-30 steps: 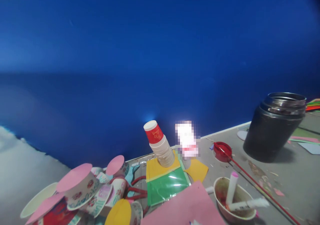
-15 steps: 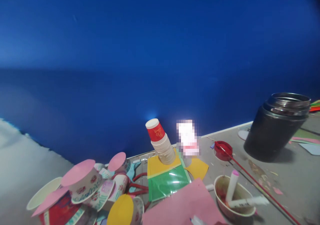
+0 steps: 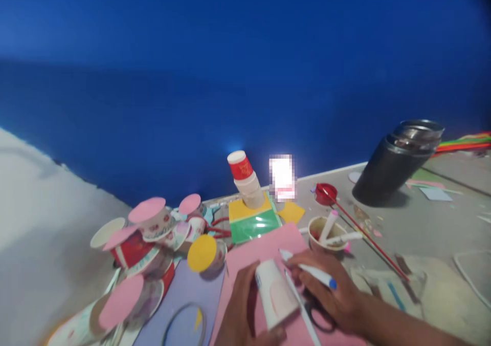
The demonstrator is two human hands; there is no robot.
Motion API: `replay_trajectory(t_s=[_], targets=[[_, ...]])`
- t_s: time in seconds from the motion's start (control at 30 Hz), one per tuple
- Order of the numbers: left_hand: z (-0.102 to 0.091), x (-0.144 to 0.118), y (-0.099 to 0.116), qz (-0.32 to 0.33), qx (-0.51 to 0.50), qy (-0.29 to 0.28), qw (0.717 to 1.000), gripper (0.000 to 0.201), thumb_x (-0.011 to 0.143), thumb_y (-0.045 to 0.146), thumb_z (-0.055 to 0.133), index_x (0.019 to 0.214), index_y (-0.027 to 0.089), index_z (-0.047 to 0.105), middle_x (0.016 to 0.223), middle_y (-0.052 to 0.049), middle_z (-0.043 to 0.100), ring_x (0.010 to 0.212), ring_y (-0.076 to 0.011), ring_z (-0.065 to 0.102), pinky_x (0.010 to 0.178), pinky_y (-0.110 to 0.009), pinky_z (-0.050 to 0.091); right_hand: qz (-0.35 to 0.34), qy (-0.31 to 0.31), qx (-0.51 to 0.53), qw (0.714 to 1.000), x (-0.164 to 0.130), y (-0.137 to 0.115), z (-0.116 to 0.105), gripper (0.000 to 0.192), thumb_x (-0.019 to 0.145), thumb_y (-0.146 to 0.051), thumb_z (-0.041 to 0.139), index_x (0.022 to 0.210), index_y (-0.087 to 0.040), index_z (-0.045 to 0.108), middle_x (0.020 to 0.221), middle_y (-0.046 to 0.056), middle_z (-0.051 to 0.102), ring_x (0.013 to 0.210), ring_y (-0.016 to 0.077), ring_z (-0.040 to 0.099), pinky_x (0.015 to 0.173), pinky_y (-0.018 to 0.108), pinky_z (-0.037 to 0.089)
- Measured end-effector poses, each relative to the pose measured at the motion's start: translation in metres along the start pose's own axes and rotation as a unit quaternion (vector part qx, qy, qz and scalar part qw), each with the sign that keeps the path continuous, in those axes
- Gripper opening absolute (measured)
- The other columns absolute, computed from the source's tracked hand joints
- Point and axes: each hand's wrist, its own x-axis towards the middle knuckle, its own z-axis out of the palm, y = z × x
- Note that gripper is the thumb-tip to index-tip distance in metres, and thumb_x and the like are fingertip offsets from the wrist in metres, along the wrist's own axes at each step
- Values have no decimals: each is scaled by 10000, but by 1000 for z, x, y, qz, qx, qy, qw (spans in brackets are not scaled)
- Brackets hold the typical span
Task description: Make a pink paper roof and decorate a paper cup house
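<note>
The left hand sits at the bottom centre of the view, fingers curled around a white paper cup that lies tilted on its side, its thumb pressed against the cup's lower end. The cup rests over a pink sheet of paper spread on the grey table. At about three o'clock from the cup, the right hand lies on the same pink sheet, its fingers closed on a white marker pen with a blue end; the pen's pale tip points toward ten o'clock, just beside the cup's upper rim. A thin white stick-like thing (blurred, hard to name) crosses between the two hands, and dark scissor loops show under the right hand.

At twelve o'clock from the cup, a green and yellow block of paper carries a leaning stack of paper cups topped by a red one. At one o'clock stands a small beige bowl with two white markers propped in it, and beyond it a red lid with a long red stick running out toward four o'clock. Farther at two o'clock is a tall dark jar with an open mouth.

At nine to ten o'clock lies a heap of patterned paper cups capped with pink discs, one with a yellow disc. A lilac sheet lies just beside the pink one. A blue wall rises behind the table.
</note>
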Motion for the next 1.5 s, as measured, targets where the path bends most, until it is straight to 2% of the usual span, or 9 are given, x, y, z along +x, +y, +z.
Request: replay_trajectory(t_s=[0.03,0.13,0.27,0.33,0.5,0.77,0.9,1.1,1.5], targets=[[-2,-1,5,14,-25,-38,999,887,706,361,920,1510,337,544,1429,-74,698,1288,-409,689,1094,-515,594,-19,3,20,1000,4,-3,-3,278,1018,-231,626,1268,-317,712,1015,54,856,884,281,848,814,334,708],[-7,0,18,23,-19,-26,999,819,767,240,833,1507,261,484,1462,-131,612,1365,-398,618,1172,-588,519,-22,-14,69,997,14,-6,-6,240,1048,-219,593,1227,-293,734,964,37,846,844,246,834,797,336,685],[-8,4,23,41,5,-17,999,874,729,101,771,1524,255,441,1481,-141,539,1406,-348,555,1206,-559,478,9,0,109,994,17,-4,-5,180,1072,-279,596,1144,-253,759,948,53,830,830,213,792,780,336,651],[-6,3,22,41,0,-18,999,911,708,55,739,1538,260,426,1497,-134,513,1426,-337,527,1222,-543,463,43,18,120,992,16,-7,-6,180,1080,-306,595,1098,-242,762,954,57,817,815,198,775,755,325,642],[-2,0,18,47,-35,-23,998,952,664,9,698,1539,282,439,1487,-113,492,1418,-318,519,1212,-512,474,160,33,192,968,9,-25,-14,154,1078,-316,601,1053,-254,739,736,-11,722,533,128,639,476,224,529],[-4,3,13,79,2,-42,996,972,662,5,714,1551,286,439,1468,-125,511,1390,-328,524,1202,-528,489,37,-35,127,991,12,-41,-21,119,1013,-193,622,1005,-256,723,806,34,765,650,191,730,596,309,609],[-4,2,11,88,14,-40,995,995,664,-9,716,1566,294,424,1462,-122,510,1387,-323,526,1202,-519,486,-13,-32,120,992,11,-39,-20,121,982,-154,641,1032,-231,721,844,50,784,706,211,756,656,338,629],[-3,3,11,105,10,-45,993,941,710,18,713,1558,300,417,1468,-123,494,1395,-315,523,1203,-514,481,-34,-49,124,991,8,-38,-16,181,992,-142,638,1099,-265,717,836,46,780,709,233,755,631,369,632],[-3,3,13,126,32,-47,990,906,770,72,737,1579,283,387,1463,-137,516,1398,-327,518,1190,-540,481,-58,-76,125,988,11,-40,-18,154,989,-146,636,1072,-249,716,785,3,763,656,185,742,593,322,617]])
